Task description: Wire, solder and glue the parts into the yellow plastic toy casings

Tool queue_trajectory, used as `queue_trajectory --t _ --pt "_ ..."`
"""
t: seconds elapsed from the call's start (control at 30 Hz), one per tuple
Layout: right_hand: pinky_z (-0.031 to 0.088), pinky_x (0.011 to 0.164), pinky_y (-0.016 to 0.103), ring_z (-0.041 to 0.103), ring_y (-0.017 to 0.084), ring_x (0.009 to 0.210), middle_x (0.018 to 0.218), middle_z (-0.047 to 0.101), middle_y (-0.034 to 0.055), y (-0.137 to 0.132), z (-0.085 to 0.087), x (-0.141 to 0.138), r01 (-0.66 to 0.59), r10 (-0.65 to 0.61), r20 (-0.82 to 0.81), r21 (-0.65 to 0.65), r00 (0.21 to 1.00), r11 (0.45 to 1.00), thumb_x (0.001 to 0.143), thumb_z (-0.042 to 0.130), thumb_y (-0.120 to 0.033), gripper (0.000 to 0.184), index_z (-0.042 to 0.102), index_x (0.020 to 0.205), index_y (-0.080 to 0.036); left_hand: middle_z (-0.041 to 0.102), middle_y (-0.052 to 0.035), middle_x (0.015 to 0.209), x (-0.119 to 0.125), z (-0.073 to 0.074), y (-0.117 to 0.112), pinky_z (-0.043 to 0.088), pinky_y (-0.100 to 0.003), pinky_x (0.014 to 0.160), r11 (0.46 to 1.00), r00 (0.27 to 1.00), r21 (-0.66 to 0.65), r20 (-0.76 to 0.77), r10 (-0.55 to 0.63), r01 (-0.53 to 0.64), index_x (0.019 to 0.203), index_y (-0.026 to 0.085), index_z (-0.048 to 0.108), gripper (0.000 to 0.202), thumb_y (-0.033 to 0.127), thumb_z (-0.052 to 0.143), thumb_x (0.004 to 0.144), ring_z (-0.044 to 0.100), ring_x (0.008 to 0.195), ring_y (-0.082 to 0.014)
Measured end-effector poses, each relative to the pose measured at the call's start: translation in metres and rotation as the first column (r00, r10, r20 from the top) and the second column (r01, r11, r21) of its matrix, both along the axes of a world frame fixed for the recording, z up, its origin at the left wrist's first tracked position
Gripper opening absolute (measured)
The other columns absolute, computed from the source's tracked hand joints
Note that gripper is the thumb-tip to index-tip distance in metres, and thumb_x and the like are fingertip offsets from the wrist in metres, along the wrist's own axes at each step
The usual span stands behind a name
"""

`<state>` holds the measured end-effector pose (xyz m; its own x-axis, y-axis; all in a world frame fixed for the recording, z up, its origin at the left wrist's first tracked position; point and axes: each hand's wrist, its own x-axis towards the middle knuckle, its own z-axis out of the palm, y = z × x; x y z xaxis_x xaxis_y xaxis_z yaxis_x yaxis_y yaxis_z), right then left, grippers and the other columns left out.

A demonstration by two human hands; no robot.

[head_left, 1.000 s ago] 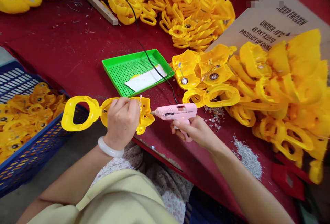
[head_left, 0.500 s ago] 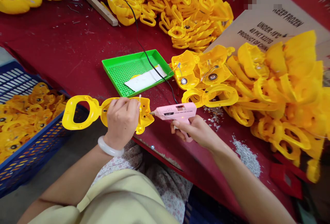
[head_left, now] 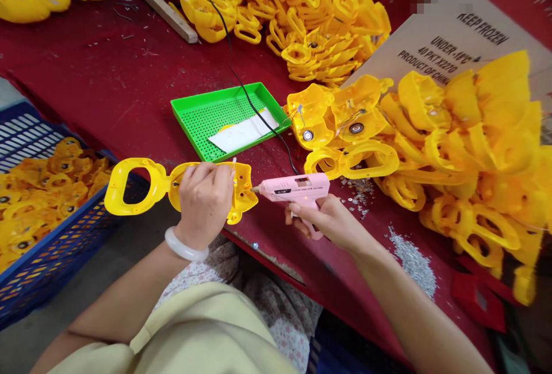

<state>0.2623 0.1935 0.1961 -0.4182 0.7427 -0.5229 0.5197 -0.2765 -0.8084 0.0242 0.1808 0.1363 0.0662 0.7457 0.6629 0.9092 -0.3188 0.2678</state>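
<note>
We glue at the near edge of the bench (head_left: 107,87): fingers of our left hand (head_left: 202,201) wrap the yellow plastic toy shell (head_left: 160,185), fingers of our right hand (head_left: 330,222) squeeze the pink glue gun (head_left: 297,187), which needs steady aim.

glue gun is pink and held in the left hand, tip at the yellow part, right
Not the left: the head view shows the pink glue gun in the right hand, tip at the yellow part, which the left hand holds.
</note>
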Motion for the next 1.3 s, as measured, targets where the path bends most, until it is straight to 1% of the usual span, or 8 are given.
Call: queue_trajectory --t 0.23,0.57,0.77,0.87,0.97,1.07,1.17,1.3 --pt "0.027 0.041 0.019 0.039 0.006 0.041 0.049 0.047 0.0040 -0.010 0.003 0.010 -0.048 0.033 -0.110 -0.136 0.993 0.990 0.087 0.059 -0.056 0.052 0.064 0.080 -0.005 0.059 -0.0057 0.072 0.001 0.001 0.000 0.038 -0.036 0.069 1.000 1.000 -0.001 0.003 0.000 0.000 0.077 0.012 0.056 0.015 0.016 0.054 0.091 0.056 0.075 -0.0216" --pt "0.037 0.040 0.018 0.050 0.009 0.058 0.091 0.065 0.0089 0.024 -0.033 -0.018 0.437 -0.469 -0.401 -0.176 0.787 0.882 0.070 0.078 -0.050 0.048 0.062 0.097 -0.013 0.061 -0.0071 0.076 0.000 0.002 -0.002 0.038 -0.036 0.069 0.999 0.998 -0.015 0.051 -0.034 0.035 0.079 0.011 0.057 0.014 0.016 0.053 0.092 0.055 0.074 -0.0215" --pt "0.045 0.045 0.019 0.057 0.011 0.063 0.086 0.065 0.0097 0.065 -0.049 -0.057 0.502 -0.529 -0.428 -0.185 0.732 0.845 0.064 0.079 -0.058 0.058 0.064 0.091 -0.009 0.060 -0.0052 0.076 0.017 0.004 -0.020 0.040 -0.036 0.075 0.981 0.976 -0.098 0.154 -0.154 0.170 0.078 0.012 0.054 0.014 0.014 0.053 0.092 0.055 0.077 -0.0192" --pt "0.050 0.052 0.025 0.061 0.014 0.061 0.086 0.066 0.0144 0.076 -0.047 -0.063 0.430 -0.434 -0.254 -0.074 0.864 0.900 0.093 0.045 -0.061 0.057 0.064 0.087 -0.007 0.061 -0.0044 0.082 0.025 0.006 -0.028 0.041 -0.036 0.078 0.948 0.943 -0.155 0.234 -0.237 0.277 0.081 0.012 0.055 0.012 0.014 0.052 0.093 0.056 0.084 -0.0191" --pt "0.047 0.060 0.030 0.059 0.017 0.062 0.073 0.062 0.0126 0.077 -0.039 -0.053 0.302 -0.340 0.123 0.253 0.932 0.919 0.099 0.023 -0.062 0.069 0.058 0.070 -0.011 0.062 -0.0028 0.087 0.025 0.010 -0.031 0.040 -0.036 0.082 0.897 0.883 -0.200 0.353 -0.309 0.394 0.086 0.013 0.057 0.013 0.017 0.049 0.095 0.055 0.090 -0.0181" --pt "0.041 0.070 0.033 0.058 0.021 0.075 0.075 0.061 0.0115 0.062 -0.032 -0.036 0.151 -0.436 0.355 0.607 0.827 0.780 0.096 0.040 -0.057 0.055 0.058 0.070 -0.012 0.061 -0.0023 0.090 0.020 0.014 -0.029 0.039 -0.036 0.084 0.842 0.827 -0.246 0.445 -0.342 0.481 0.088 0.014 0.058 0.015 0.019 0.048 0.097 0.053 0.091 -0.0163" --pt "0.043 0.076 0.033 0.061 0.020 0.085 0.094 0.066 0.0097 0.033 -0.024 -0.024 0.058 -0.395 0.219 0.812 0.892 0.581 0.097 0.044 -0.042 0.036 0.065 0.098 -0.013 0.059 -0.0018 0.090 0.015 0.018 -0.027 0.037 -0.036 0.084 0.797 0.799 -0.281 0.476 -0.368 0.535 0.086 0.014 0.057 0.016 0.021 0.048 0.098 0.051 0.091 -0.0155" --pt "0.049 0.075 0.024 0.062 0.012 0.080 0.094 0.067 0.0058 -0.005 -0.014 -0.029 0.161 -0.129 -0.096 0.639 0.987 0.752 0.092 0.056 -0.032 0.023 0.064 0.101 -0.012 0.058 -0.0014 0.091 0.012 0.021 -0.025 0.037 -0.035 0.084 0.760 0.786 -0.320 0.488 -0.380 0.566 0.085 0.014 0.057 0.017 0.022 0.048 0.098 0.049 0.092 -0.0150"
